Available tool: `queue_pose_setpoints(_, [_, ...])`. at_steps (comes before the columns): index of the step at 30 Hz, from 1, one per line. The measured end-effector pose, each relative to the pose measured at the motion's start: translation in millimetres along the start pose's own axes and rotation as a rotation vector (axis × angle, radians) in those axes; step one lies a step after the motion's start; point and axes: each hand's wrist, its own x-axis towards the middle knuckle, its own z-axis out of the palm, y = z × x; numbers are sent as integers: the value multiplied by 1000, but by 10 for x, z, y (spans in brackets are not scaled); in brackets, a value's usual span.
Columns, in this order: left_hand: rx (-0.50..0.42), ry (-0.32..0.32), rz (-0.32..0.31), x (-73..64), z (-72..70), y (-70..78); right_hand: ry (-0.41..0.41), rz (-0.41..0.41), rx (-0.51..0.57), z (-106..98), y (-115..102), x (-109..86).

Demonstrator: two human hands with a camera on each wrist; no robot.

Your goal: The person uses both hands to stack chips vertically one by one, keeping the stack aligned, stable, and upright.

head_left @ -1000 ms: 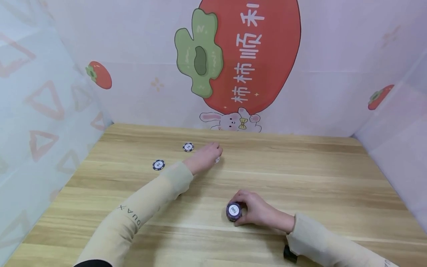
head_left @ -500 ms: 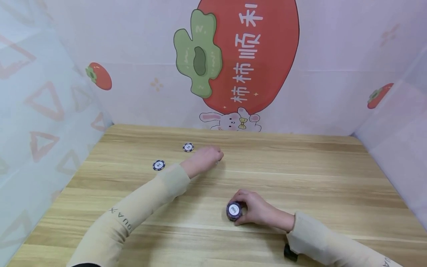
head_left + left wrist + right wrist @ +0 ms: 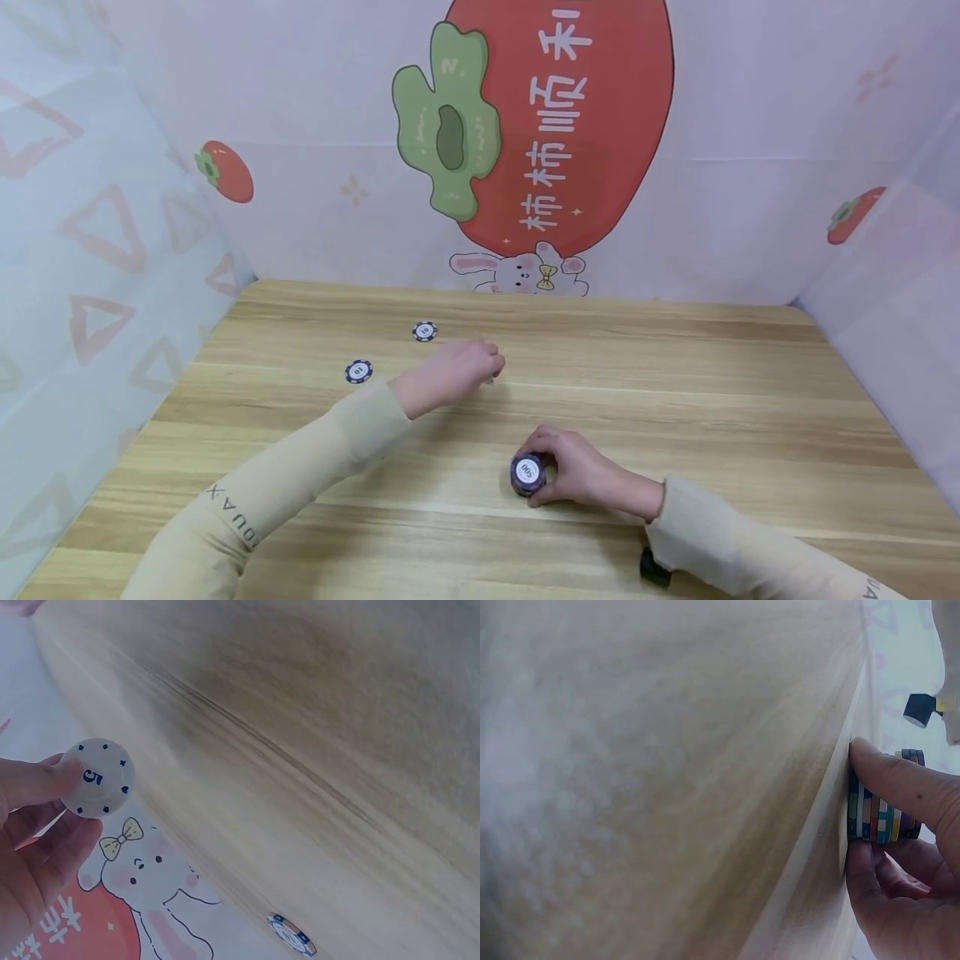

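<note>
My left hand pinches a white poker chip between thumb and fingers; the left wrist view shows a blue 5 and small card-suit marks on its face. On the table's near middle, my right hand grips a stack of poker chips from the side, the top one dark purple and marked 500. The right wrist view shows the layers of the stack in several colours, with the thumb on one side and fingers on the other. The left hand is above and left of the stack in the head view.
Two dark-edged poker chips marked 10 lie flat at the back left, one chip farther back and the other chip nearer. Light wood covers the table. A printed cloth wall stands behind it, with more cloth at both sides.
My left hand has drawn slightly toward me, its forearm shifting left, with the white poker chip in its fingers. The right hand and the stack have stayed put.
</note>
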Motion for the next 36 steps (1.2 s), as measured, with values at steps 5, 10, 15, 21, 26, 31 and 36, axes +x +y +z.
queue_pose_setpoints(5, [-22,1,1,-26,-53,64,9,-5,-7,7,4,1])
queue_pose_setpoints(10, [-53,12,1,-58,-100,121,9,-4,-10,8,3,1])
queue_pose_setpoints(15, [-132,4,-2,-106,-149,175,8,-5,-12,2,1,0])
queue_pose_setpoints(21, [-233,-34,-44,-157,-191,235,12,-17,-21,5,4,-1])
queue_pose_setpoints(26, [-341,-58,-82,-172,-191,283,6,-15,-18,-1,6,-4])
queue_pose_setpoints(31, [-437,-69,-112,-185,-177,316,-2,-9,-11,-8,6,-1])
queue_pose_setpoints(36, [-592,-86,-112,-199,-153,325,13,-40,-23,-5,15,-2])
